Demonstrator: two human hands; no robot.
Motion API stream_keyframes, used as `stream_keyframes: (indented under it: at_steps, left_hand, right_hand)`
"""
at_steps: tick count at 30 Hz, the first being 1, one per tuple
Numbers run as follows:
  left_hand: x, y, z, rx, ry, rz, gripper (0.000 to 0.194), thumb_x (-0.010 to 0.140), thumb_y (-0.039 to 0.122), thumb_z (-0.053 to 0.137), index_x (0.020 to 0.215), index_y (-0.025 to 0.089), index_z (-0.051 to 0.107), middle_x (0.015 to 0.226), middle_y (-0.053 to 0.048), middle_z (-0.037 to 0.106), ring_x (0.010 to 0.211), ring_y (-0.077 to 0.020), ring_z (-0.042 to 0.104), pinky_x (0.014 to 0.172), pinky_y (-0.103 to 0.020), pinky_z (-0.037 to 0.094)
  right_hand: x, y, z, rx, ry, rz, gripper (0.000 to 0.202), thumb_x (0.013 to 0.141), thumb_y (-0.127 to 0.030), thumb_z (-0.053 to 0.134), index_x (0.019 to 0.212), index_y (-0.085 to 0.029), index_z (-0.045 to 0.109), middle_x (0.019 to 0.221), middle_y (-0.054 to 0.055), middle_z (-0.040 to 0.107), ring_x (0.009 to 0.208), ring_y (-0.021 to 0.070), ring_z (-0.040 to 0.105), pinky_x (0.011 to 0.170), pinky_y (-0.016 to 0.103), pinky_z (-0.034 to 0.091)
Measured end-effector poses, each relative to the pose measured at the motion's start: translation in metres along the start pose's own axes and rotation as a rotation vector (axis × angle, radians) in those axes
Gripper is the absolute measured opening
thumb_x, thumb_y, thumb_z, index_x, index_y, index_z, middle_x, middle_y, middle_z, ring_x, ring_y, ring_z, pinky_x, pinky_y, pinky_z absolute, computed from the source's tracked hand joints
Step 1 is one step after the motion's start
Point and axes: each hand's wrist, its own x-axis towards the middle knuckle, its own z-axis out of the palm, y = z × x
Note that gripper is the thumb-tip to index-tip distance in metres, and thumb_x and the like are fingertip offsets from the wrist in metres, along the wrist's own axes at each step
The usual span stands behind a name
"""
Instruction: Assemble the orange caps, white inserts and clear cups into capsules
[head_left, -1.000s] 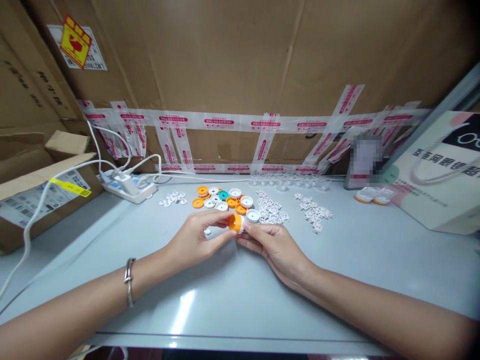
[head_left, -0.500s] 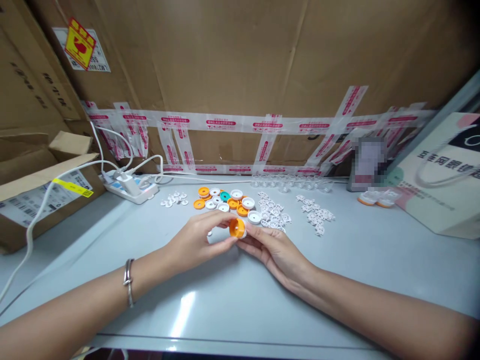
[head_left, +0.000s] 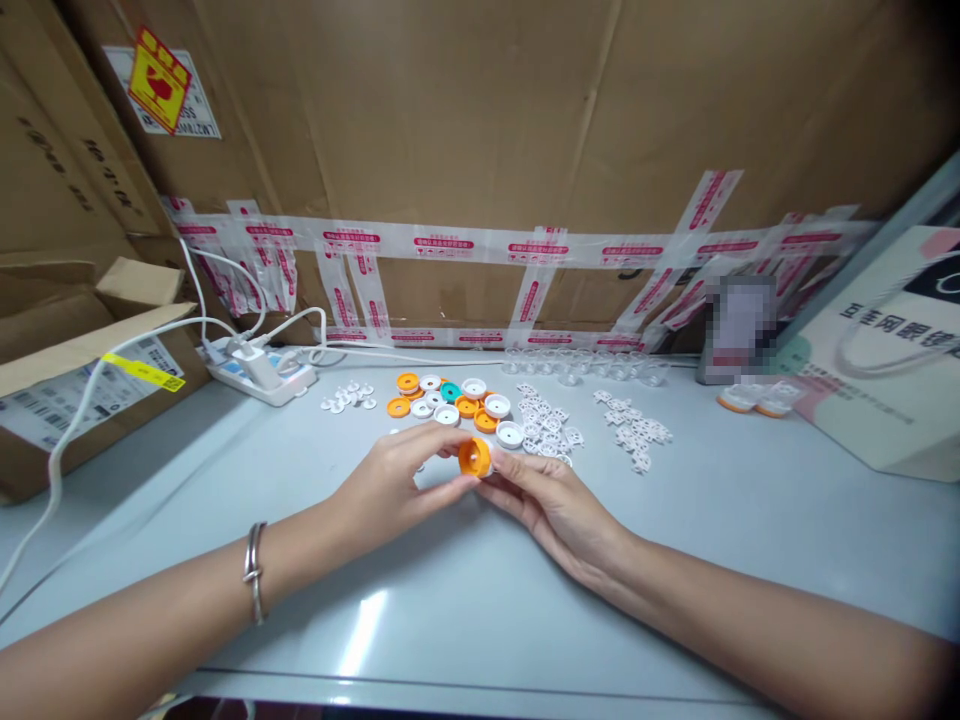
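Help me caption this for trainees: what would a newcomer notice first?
Probably the round orange plastic piece between the left grip and right grip, near the centre. Just beyond lie orange, white and teal plastic discs on the grey table. At upper left, a red-and-yellow diamond-shaped label stands out on brown cardboard.

The right hand (head_left: 551, 498) hid part of the orange cup (head_left: 478, 463), toward six o'clock. At three o'clock, pixelation blurred an upright object (head_left: 742, 325) and the edge cropped the printed bag (head_left: 862, 380); at nine, the carton (head_left: 116, 428).
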Motion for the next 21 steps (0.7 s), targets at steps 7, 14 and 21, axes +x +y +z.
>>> stream_keyframes:
  at_steps: [7,14,21]
  left_hand:
    - [-0.001,-0.003,0.002,0.031,0.01,0.086,0.025,0.084,0.021,0.056,0.108,0.016,0.054,0.099,-0.008,0.065,0.09,-0.0163,0.061,0.082,-0.029,0.049]
    - [0.001,-0.005,0.001,-0.015,-0.023,0.043,0.025,0.082,0.025,0.056,0.107,0.018,0.056,0.097,-0.008,0.064,0.089,-0.0173,0.059,0.082,-0.03,0.047]
    - [-0.002,0.003,0.004,-0.025,-0.18,-0.027,0.019,0.076,0.02,0.058,0.095,0.017,0.059,0.082,-0.003,0.062,0.073,-0.0142,0.056,0.069,-0.025,0.045]
  right_hand:
    - [0.002,0.002,-0.002,0.032,-0.015,0.051,0.016,0.071,-0.029,0.071,0.077,-0.014,0.073,0.087,0.006,0.072,0.086,0.0147,0.066,0.091,0.03,0.048]
    - [0.004,-0.003,-0.003,-0.002,0.004,0.162,0.023,0.076,-0.032,0.066,0.091,-0.015,0.071,0.086,0.007,0.073,0.079,0.0128,0.068,0.078,0.023,0.054]
    - [0.007,-0.023,-0.013,-0.535,-0.125,0.305,0.032,0.068,-0.041,0.069,0.079,-0.011,0.072,0.072,0.009,0.073,0.063,0.0111,0.068,0.062,0.019,0.054]
